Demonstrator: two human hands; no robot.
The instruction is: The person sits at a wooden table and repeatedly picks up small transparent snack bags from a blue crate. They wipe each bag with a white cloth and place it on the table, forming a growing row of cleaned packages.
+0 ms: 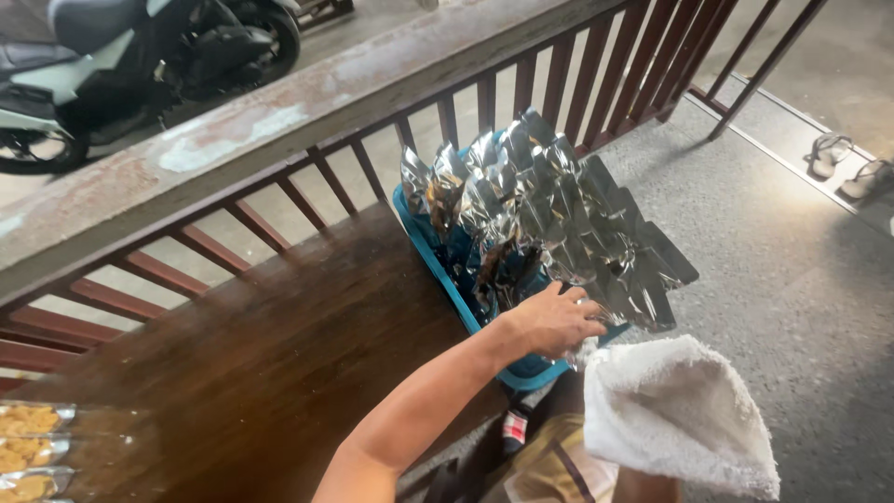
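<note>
From the head camera, the left hand (551,321) reaches into a blue basket (527,371) at the table's (279,363) right edge, fingers closed on the silver foil pouches (549,224) standing inside. The right hand is hidden under a white towel (675,414) — its grip I cannot tell — just off the table's right end.

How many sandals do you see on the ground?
2. Both lie side by side on the pale strip of floor beyond the railing, at the upper right: one sandal nearer the railing, the other sandal just right of it. Others may lie outside the picture.
</note>
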